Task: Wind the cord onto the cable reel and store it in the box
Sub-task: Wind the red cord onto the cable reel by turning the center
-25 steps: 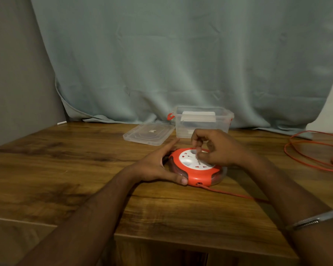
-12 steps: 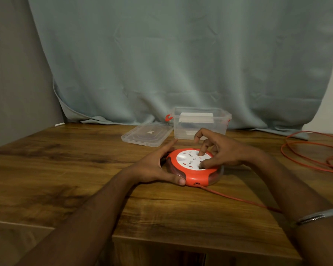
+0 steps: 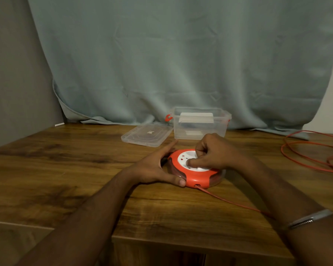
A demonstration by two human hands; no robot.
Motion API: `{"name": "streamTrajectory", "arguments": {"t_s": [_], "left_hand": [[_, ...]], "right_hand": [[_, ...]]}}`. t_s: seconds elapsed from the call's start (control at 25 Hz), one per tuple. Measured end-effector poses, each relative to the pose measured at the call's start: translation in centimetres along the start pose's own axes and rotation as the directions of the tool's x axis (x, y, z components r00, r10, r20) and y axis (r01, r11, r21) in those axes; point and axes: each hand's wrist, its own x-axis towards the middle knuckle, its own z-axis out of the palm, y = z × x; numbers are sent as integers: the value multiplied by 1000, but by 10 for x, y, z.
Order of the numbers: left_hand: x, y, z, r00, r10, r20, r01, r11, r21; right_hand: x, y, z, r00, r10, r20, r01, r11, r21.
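Note:
An orange cable reel [image 3: 195, 179] with a white socket face lies flat on the wooden table [image 3: 65, 169]. My left hand [image 3: 154, 167] clasps its left rim, thumb against the front edge. My right hand [image 3: 213, 152] rests on the white face with its fingers curled and pressed onto it. The orange cord [image 3: 229, 201] leaves the reel's front and runs right under my right forearm. Loose loops of the cord [image 3: 311, 156] lie at the table's right edge. A clear plastic box [image 3: 200, 122] stands open behind the reel.
The box's clear lid [image 3: 146, 134] lies flat to the left of the box. A pale curtain [image 3: 181, 64] hangs behind the table. The table's front edge [image 3: 181, 240] runs below my forearms. A metal bangle [image 3: 308, 219] circles my right wrist.
My right hand's fingers went from spread on the white face to curled, turning on it. The cord near my right forearm has shifted. My left hand stays on the rim.

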Motion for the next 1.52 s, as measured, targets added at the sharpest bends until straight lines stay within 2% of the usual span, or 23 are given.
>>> {"name": "streamTrajectory", "arguments": {"t_s": [0.16, 0.32, 0.56, 0.72, 1.0, 1.24, 1.52], "left_hand": [[-1, 0, 1, 1000, 3, -5, -3, 1000, -8], [-1, 0, 1, 1000, -6, -9, 6, 1000, 1], [-2, 5, -1, 1000, -19, 1, 19, 1000, 17], [-3, 6, -1, 1000, -18, -4, 18, 1000, 6], [-3, 4, -1, 1000, -14, -12, 14, 1000, -4], [-2, 3, -1, 1000, -7, -9, 7, 1000, -10], [-2, 3, 0, 1000, -14, 5, 14, 1000, -9]], "right_hand": [[4, 1, 6, 1000, -14, -18, 16, 998, 61], [2, 6, -2, 993, -116, 5, 113, 976, 184], [-3, 28, -18, 973, -105, 205, 43, 957, 287], [-3, 31, -17, 972, -104, 209, 15, 921, 389], [-3, 23, -13, 988, -47, 146, 7, 964, 264], [0, 9, -2, 998, -37, 44, 35, 998, 59], [4, 3, 7, 990, -137, 9, 137, 990, 21]]}}
